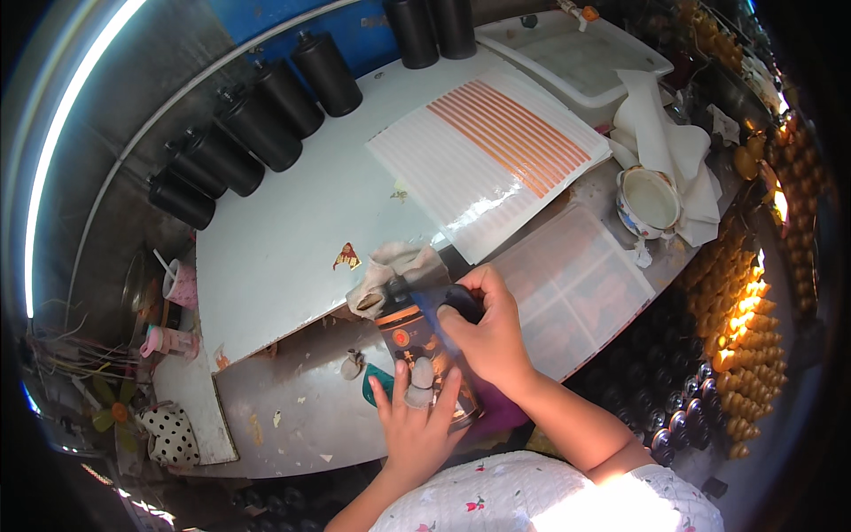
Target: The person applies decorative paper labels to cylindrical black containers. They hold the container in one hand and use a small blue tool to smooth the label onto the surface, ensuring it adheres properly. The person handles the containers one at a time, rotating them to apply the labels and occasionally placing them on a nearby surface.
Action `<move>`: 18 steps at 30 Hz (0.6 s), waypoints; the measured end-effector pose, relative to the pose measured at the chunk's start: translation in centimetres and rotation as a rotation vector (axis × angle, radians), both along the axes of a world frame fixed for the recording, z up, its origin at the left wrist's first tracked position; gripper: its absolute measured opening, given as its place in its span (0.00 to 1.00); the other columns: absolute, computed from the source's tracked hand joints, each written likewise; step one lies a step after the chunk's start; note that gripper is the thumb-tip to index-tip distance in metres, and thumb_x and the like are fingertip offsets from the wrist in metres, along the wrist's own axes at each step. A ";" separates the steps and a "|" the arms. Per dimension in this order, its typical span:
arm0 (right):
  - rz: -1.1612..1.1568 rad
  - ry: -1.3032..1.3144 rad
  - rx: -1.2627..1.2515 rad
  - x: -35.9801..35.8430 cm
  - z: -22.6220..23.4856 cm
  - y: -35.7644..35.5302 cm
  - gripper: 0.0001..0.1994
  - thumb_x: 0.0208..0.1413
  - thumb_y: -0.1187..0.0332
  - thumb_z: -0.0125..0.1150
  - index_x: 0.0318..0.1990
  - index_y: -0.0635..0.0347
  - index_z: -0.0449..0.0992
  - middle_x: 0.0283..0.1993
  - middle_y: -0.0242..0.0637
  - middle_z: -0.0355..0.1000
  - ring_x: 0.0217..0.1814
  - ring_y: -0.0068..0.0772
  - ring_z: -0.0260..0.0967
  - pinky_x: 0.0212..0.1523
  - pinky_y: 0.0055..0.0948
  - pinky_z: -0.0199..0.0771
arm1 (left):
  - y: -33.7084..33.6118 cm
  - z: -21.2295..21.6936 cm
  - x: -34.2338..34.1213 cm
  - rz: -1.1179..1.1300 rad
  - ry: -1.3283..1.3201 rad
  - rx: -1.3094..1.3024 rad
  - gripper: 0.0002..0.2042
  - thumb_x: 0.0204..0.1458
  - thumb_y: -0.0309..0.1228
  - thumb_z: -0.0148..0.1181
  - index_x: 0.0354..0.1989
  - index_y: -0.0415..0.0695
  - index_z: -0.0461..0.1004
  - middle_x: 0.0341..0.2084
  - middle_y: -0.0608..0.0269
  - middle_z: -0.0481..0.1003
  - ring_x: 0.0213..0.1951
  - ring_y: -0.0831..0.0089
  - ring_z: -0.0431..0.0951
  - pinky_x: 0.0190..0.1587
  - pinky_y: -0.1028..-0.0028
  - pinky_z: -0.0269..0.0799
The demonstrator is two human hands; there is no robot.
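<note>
A black bottle (432,355) with orange and gold decoration lies tilted before my body, its neck pointing up and left. My left hand (418,424) holds it from below, fingers spread over its printed face; a grey finger cot (420,381) covers one finger. At the bottle's upper right, my right hand (487,332) is closed round a dark rounded piece (463,303) whose kind I cannot make out. Beside my left fingers is a teal flat piece (379,383), partly hidden. A crumpled pale cloth (403,263) lies just past the bottle's neck.
Several black bottles (259,129) line the far-left table edge. Sheets with orange strips (510,133) lie on the white board (292,213). On the right are a translucent compartment box (576,270), a patterned pot (649,199), white paper (665,133) and a water-filled tub (567,49).
</note>
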State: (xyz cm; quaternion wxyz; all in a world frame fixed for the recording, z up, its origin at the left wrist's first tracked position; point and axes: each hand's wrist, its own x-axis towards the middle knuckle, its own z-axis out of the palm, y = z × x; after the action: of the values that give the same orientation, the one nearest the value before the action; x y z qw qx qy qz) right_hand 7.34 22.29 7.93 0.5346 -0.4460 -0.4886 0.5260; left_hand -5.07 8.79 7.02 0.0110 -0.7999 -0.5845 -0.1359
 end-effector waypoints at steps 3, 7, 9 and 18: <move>-0.044 0.085 -0.099 0.7 -3.4 0.5 0.10 0.54 0.78 0.62 0.39 0.61 0.66 0.34 0.29 0.68 0.36 0.17 0.64 0.37 0.20 0.68 | -0.3 -1.8 -0.5 0.039 -0.249 0.032 0.45 0.36 0.44 0.79 0.66 0.47 0.64 0.65 0.41 0.60 0.66 0.30 0.59 0.62 0.28 0.48; -0.119 0.182 -0.181 0.6 -5.2 0.4 0.10 0.54 0.78 0.61 0.40 0.61 0.66 0.35 0.29 0.68 0.36 0.16 0.64 0.37 0.20 0.68 | -1.1 -5.2 -2.4 0.024 -0.489 0.037 0.50 0.39 0.45 0.78 0.67 0.31 0.56 0.59 0.32 0.65 0.61 0.28 0.63 0.63 0.31 0.50; -0.124 0.149 -0.113 0.7 -3.8 0.1 0.10 0.53 0.78 0.62 0.40 0.61 0.67 0.35 0.29 0.67 0.35 0.16 0.64 0.37 0.20 0.67 | -1.0 -4.9 -2.5 -0.009 -0.441 0.015 0.54 0.40 0.47 0.78 0.67 0.28 0.50 0.58 0.29 0.63 0.60 0.27 0.64 0.61 0.36 0.54; -0.034 -0.193 0.185 -0.5 1.5 -0.2 0.10 0.49 0.79 0.62 0.38 0.63 0.68 0.33 0.32 0.66 0.33 0.20 0.63 0.35 0.24 0.68 | -0.2 -0.6 0.3 -0.002 0.036 0.034 0.48 0.41 0.52 0.76 0.67 0.37 0.62 0.69 0.37 0.54 0.70 0.30 0.50 0.63 0.27 0.41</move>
State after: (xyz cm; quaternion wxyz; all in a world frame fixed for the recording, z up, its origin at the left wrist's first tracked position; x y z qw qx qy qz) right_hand 6.85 22.06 9.42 0.5329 -0.4516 -0.5764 0.4241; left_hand -4.81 8.63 6.41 0.0349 -0.8025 -0.5809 -0.1314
